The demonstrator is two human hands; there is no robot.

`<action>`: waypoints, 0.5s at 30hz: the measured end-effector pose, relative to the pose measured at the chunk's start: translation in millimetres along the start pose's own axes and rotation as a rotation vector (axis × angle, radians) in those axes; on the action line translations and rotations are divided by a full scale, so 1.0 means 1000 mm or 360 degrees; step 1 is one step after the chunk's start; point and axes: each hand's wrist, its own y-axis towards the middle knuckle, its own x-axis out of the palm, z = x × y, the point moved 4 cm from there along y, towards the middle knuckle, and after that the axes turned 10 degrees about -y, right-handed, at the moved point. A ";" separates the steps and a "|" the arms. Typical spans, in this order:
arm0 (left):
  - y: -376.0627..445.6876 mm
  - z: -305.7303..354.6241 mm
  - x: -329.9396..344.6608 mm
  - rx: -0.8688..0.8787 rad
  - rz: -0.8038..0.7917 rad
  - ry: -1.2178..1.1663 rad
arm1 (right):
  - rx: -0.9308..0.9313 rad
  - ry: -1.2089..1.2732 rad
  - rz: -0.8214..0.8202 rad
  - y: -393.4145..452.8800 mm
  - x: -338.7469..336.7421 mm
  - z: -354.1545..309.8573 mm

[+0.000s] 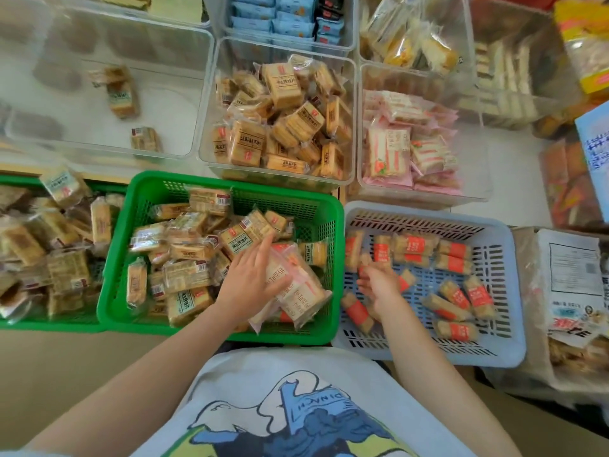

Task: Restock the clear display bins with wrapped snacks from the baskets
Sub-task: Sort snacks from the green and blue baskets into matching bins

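The green basket (150, 188) in front of me holds several tan biscuit packs and a few pink-and-white wrapped packs (304, 291). My left hand (252, 280) lies on those pink-and-white packs with its fingers straight. To the right, a pale blue basket (494, 232) contains several small orange-banded snacks (456, 295). My right hand (380, 286) is inside it, fingers curled around one orange-banded snack (364, 261). Behind the baskets stand clear bins: one full of tan packs (211, 103), one with pink packs (362, 127), and a wide one (201, 44) holding three packs.
A second green basket (99, 326) piled with wrapped snacks sits at the far left. More clear bins with blue, black and yellow packs line the back. Large snack bags (573, 275) lie at the right. A wooden shelf edge runs under the bins.
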 end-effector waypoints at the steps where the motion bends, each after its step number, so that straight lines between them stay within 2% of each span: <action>1: -0.002 -0.005 0.001 -0.0005 0.0011 0.0017 | -0.0161 -0.0071 0.0134 -0.006 0.000 -0.010; 3: -0.006 -0.015 0.003 -0.0021 0.0026 0.0080 | -0.0495 -0.0242 0.0316 -0.025 0.008 -0.038; 4: -0.008 -0.021 0.004 -0.0028 0.0037 0.0113 | -0.0656 -0.0331 0.0284 -0.037 0.018 -0.053; 6: -0.013 -0.028 0.004 -0.0048 0.0051 0.0166 | -0.0913 -0.0616 0.0032 -0.057 0.049 -0.079; 10: -0.018 -0.032 0.005 -0.0124 -0.0003 0.0201 | -0.0972 -0.1508 -0.0698 -0.076 0.113 -0.102; 12: -0.018 -0.034 0.004 -0.0154 -0.0012 0.0168 | -0.0989 -0.1801 -0.0769 -0.080 0.129 -0.106; 15: -0.017 -0.033 0.003 -0.0157 0.0004 0.0116 | -0.1058 -0.1881 -0.0697 -0.080 0.130 -0.104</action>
